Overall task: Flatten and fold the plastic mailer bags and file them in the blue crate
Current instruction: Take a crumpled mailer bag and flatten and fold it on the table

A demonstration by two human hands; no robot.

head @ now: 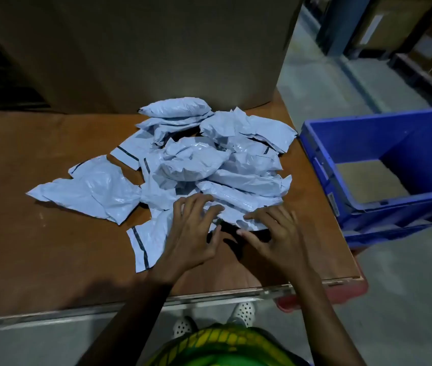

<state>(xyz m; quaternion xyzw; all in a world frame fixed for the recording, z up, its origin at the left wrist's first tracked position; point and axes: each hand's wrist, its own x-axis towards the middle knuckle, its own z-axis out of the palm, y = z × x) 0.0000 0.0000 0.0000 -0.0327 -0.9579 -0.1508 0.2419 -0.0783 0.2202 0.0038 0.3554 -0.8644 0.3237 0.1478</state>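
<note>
I am leaning both hands onto the near edge of a heap of pale blue plastic mailer bags (196, 159) that is lying in the middle of the brown bench (38, 247). My left hand (193, 233) is resting on a crumpled mailer (233, 212) at the bottom of the heap, its fingers (183, 207) spread apart and bent at the tips, touching the plastic without closing round it. My right hand (275, 233) is sitting just beside it, right of centre, with its fingers (257, 215) also splayed and pressing on the same bag's near edge. Neither hand is gripping anything.

The other bags are lying rumpled and overlapping above my hands, some puffed up, some showing a dark sealing strip. One flatter bag (90, 191) is stretching out toward the left of the frame, and another bag (143, 247) with a dark strip is poking out under my left wrist.

The blue crate (367, 133) is sitting at the right of the frame, just beside the bench's right edge, with a tan sheet (367, 180) lying on its bottom. A large cardboard box (130, 48) is filling the upper left of the frame behind the heap. At the bottom of the frame my green and yellow shirt (222, 347) and white perforated shoes (183, 326) are showing above the grey floor (407, 286).
</note>
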